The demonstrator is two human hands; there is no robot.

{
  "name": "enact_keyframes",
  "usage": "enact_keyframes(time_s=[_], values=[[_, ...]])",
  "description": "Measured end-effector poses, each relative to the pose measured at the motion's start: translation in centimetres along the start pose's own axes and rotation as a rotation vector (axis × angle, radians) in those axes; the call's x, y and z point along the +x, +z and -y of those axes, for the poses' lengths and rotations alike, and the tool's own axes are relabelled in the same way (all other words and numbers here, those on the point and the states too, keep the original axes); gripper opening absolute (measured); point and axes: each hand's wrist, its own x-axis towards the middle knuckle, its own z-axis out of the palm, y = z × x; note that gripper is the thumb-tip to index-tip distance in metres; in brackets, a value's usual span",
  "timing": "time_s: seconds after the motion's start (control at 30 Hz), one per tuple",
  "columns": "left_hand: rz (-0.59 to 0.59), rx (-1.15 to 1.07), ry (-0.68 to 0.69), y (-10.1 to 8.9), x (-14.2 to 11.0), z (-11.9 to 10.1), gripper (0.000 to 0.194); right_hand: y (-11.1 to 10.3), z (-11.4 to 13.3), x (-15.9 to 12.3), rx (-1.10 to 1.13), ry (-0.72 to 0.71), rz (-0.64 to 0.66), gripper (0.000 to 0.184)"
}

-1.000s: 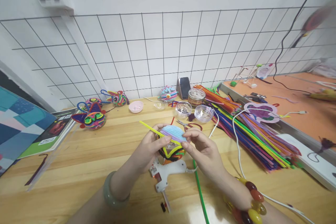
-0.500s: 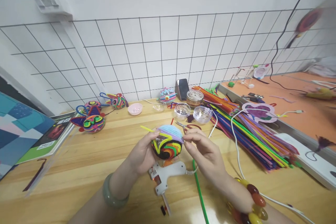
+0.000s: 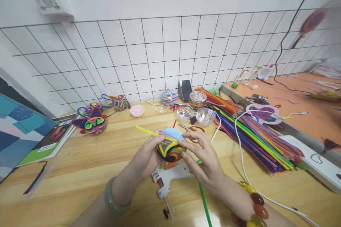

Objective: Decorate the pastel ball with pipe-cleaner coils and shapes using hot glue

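My left hand (image 3: 148, 154) is closed around the left side of a ball covered with coloured pipe cleaners (image 3: 170, 150), its thumb on top. The ball is light blue and lilac above, with black, orange and green curves below. A yellow pipe cleaner (image 3: 146, 131) bends in a V across its front, its free end sticking out to the left. From the right, my right hand (image 3: 204, 158) presses its fingertips on the ball. Just below lies a white hot glue gun (image 3: 170, 177) on the table. A green pipe cleaner (image 3: 204, 198) runs beside it, partly under my right hand.
Pliers with red handles (image 3: 191, 128) lie behind the ball. Clear plastic bowls (image 3: 205, 116) and a pink bowl (image 3: 137, 111) stand farther back. Bundled pipe cleaners (image 3: 255, 138) and a white cable (image 3: 239, 142) are on the right. A finished cat-faced ball (image 3: 93, 124) sits at left.
My right hand has moved left and its fingers now lie over the ball's right front. The ball has turned slightly, and the yellow end reaches farther left.
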Motion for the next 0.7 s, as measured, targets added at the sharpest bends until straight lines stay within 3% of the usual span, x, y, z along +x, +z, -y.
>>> enact_keyframes(time_s=[0.23, 0.4, 0.5, 0.57, 0.7], values=[[-0.110, 0.057, -0.012, -0.1, 0.0, 0.2, 0.025, 0.0, 0.2, 0.2, 0.016, -0.016, 0.055, 0.042], [-0.134, -0.019, -0.094, -1.0, 0.4, -1.1, 0.023, -0.2, -0.9, 0.3, 0.053, 0.202, 0.054, 0.032], [-0.107, -0.062, -0.058, -1.6, 0.5, -2.1, 0.027, 0.0, -1.5, 0.1, -0.050, 0.325, 0.329, 0.043], [-0.099, -0.087, -0.042, -2.0, 0.5, -2.5, 0.029, 0.1, -1.3, -0.1, -0.096, 0.333, 0.556, 0.051], [-0.104, -0.121, -0.003, -2.3, 0.4, -2.9, 0.029, 0.0, 0.2, 0.1, -0.055, 0.277, 0.813, 0.041]])
